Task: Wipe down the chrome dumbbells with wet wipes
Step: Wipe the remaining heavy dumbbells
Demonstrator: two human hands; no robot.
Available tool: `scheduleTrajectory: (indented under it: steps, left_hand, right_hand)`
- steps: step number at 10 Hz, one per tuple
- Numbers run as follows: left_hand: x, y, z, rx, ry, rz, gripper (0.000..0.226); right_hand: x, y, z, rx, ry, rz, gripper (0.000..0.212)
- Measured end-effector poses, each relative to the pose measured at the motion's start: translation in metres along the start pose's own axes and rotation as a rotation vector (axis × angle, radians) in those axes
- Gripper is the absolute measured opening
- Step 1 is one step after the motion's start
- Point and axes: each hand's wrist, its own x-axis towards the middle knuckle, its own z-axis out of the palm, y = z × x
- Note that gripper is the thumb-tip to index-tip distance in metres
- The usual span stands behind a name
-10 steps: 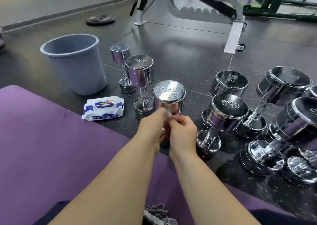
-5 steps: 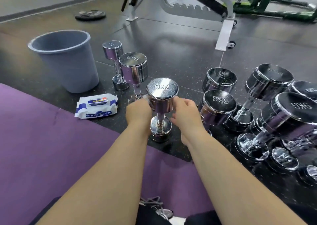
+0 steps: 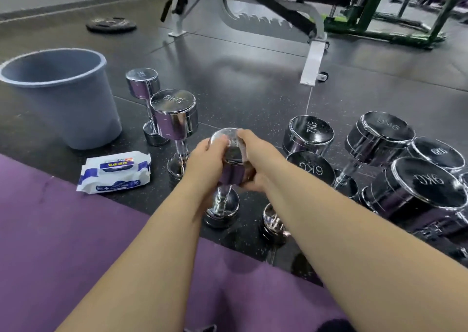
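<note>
A chrome dumbbell [image 3: 230, 176] stands upright on the black floor at the centre, its lower head on the ground. My left hand [image 3: 206, 163] grips the left side of its top head. On the right side, my right hand [image 3: 257, 158] curls round the same head and presses a thin, pale wet wipe [image 3: 240, 148] against the chrome. The wipe is mostly hidden under my fingers. The wet wipes pack [image 3: 115, 172] lies on the floor to the left, at the edge of the purple mat [image 3: 63, 243].
A grey bucket [image 3: 63, 98] stands at the left. An 8KG dumbbell [image 3: 173, 114] and a smaller one [image 3: 141, 83] stand just behind my left hand. Several chrome dumbbells [image 3: 379, 134] crowd the right. Farther back are a bench frame [image 3: 312, 60] and a weight plate [image 3: 110, 24].
My hands went from holding the wipe together in front of the dumbbell to either side of its top head, and now wrap round that head. The camera has moved closer.
</note>
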Motion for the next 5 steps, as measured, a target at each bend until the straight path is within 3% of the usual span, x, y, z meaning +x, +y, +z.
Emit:
scheduleTrajectory:
  steps: [1,2,3,4,5]
  left_hand:
    - [0.006,0.009,0.020,0.026,-0.035,0.076,0.035]
    - [0.024,0.015,0.037,0.018,-0.042,0.121,0.013]
    - [0.047,0.009,0.050,-0.017,-0.069,0.117,0.012]
    - [0.075,0.000,0.056,0.010,-0.059,0.097,0.032]
    - [0.106,-0.003,0.061,0.113,-0.111,0.105,0.042]
  right_hand:
    - [0.006,-0.019,-0.015,0.066,0.004,-0.023,0.019]
    - [0.016,-0.049,-0.019,-0.005,0.051,-0.063,0.018]
    - [0.023,-0.074,-0.014,-0.154,0.140,-0.097,0.015]
    - [0.053,-0.084,-0.019,-0.150,0.186,-0.176,0.030]
    - [0.057,-0.096,-0.022,-0.839,0.141,-0.290,0.021]
